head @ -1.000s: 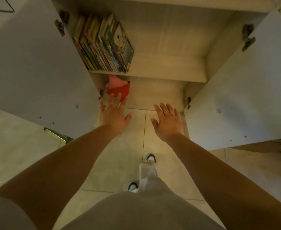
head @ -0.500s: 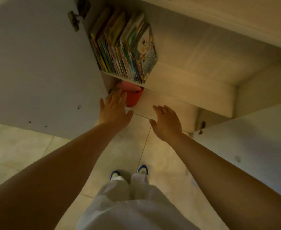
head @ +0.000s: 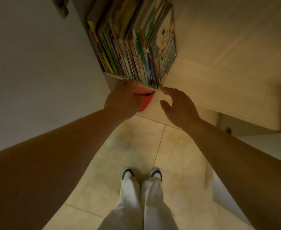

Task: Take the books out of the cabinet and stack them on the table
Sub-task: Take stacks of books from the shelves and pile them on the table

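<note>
A row of several thin colourful books (head: 133,47) stands upright at the left end of the cabinet shelf (head: 202,75), the outermost one showing a cartoon cover. My left hand (head: 121,100) is just below the shelf's front edge under the books, its fingertips at the edge, holding nothing. My right hand (head: 179,105) hovers with fingers apart just below the right end of the row, its fingertips near the shelf edge. No table is in view.
The open left cabinet door (head: 37,63) fills the left side; part of the right door (head: 269,146) shows at the right. A red container (head: 144,97) sits on the lower level behind my left hand. My legs and shoes (head: 141,175) stand on the tiled floor.
Both hands have risen from in front of the lower compartment to the shelf edge under the books. The view has moved closer to the cabinet.
</note>
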